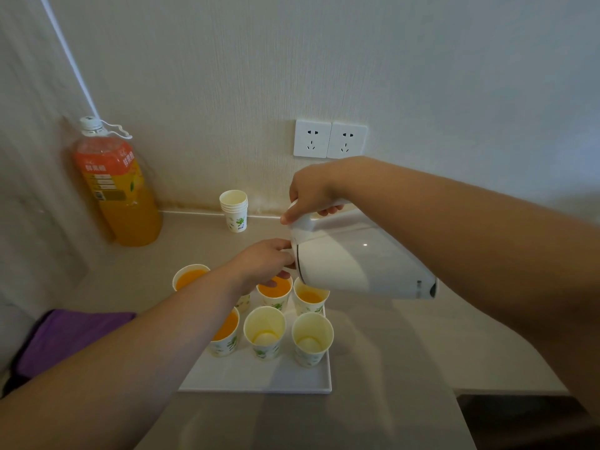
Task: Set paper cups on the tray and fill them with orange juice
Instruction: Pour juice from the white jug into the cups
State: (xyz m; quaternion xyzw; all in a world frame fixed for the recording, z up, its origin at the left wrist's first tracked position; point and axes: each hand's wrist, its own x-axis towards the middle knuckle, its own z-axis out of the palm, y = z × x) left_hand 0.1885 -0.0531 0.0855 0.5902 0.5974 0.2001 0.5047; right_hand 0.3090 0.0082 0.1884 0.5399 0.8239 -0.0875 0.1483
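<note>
Standing far left, a juice bottle [117,193] is seen against the wall [227,92]; paper cups [264,331] on the tray [259,380] are partly hidden by the left forearm [146,336]; the white jug [357,258], tilted over the rear right cup [310,298], is pinched at its rim by the left hand [263,263] and gripped by its handle from above by the right hand [311,193].
</note>
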